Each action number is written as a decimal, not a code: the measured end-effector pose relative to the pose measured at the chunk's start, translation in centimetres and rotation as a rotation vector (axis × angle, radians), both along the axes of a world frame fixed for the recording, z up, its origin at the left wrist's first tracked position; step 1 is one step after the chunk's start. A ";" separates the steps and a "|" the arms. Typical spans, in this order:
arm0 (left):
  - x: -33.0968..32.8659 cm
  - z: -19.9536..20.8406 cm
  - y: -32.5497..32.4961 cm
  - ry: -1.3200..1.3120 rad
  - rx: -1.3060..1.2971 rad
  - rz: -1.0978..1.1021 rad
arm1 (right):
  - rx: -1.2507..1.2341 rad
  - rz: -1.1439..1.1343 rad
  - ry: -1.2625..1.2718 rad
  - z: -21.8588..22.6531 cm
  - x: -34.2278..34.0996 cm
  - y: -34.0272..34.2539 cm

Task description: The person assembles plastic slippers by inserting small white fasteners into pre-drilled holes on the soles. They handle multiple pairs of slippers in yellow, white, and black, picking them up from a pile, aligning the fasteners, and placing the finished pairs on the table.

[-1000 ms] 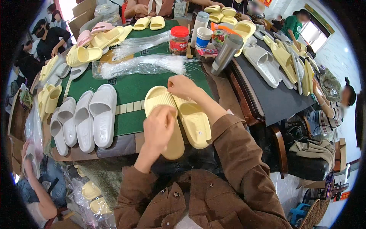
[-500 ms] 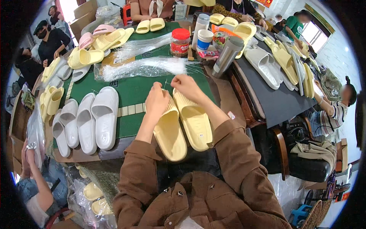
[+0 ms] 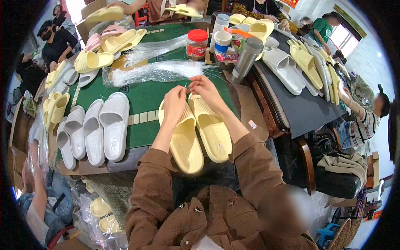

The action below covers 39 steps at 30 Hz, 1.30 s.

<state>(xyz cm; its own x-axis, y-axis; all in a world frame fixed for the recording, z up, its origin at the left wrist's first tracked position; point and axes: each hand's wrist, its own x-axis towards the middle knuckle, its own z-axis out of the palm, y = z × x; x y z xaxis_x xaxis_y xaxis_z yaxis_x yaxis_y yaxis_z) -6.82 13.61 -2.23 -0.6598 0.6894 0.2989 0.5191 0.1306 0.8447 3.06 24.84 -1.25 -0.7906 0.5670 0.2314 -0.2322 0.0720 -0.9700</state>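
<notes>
A pair of pale yellow slide slippers lies side by side at the table's front edge, the left slipper (image 3: 185, 146) and the right slipper (image 3: 214, 139), toes pointing away from me. Above the left one's strap, my left hand (image 3: 175, 102) is closed in a pinch. My right hand (image 3: 205, 91) pinches just beyond the right slipper's strap, its fingertips almost meeting the left ones. Between them is a thin strand, apparently a plastic tie; whether it passes through the slippers is hidden. Just beyond lies a bundle of clear plastic ties (image 3: 156, 71) on its wrapper.
Several grey slippers (image 3: 114, 125) stand in a row on the left. Behind the ties are a red-lidded jar (image 3: 197, 45), a paper cup (image 3: 223, 41) and a steel tumbler (image 3: 246, 60). Yellow and pink slippers are piled back left. Co-workers sit around; a slipper-covered dark table (image 3: 287, 108) adjoins on the right.
My fingertips have come closer together over the straps, and my right hand has spread slightly. Across the table, a co-worker has lifted two yellow slippers apart, one in each hand.
</notes>
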 end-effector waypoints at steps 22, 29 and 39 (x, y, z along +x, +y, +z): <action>0.9 0.3 -0.9 0.023 -0.043 -0.036 | -0.200 -0.158 0.142 -0.8 0.3 0.3; 0.5 -0.9 -0.5 0.036 -0.011 -0.015 | -0.178 -0.044 0.086 0.0 0.3 -0.5; 0.6 -1.3 -0.5 0.086 -0.012 -0.007 | 0.096 -0.048 -0.134 -0.2 0.5 -0.3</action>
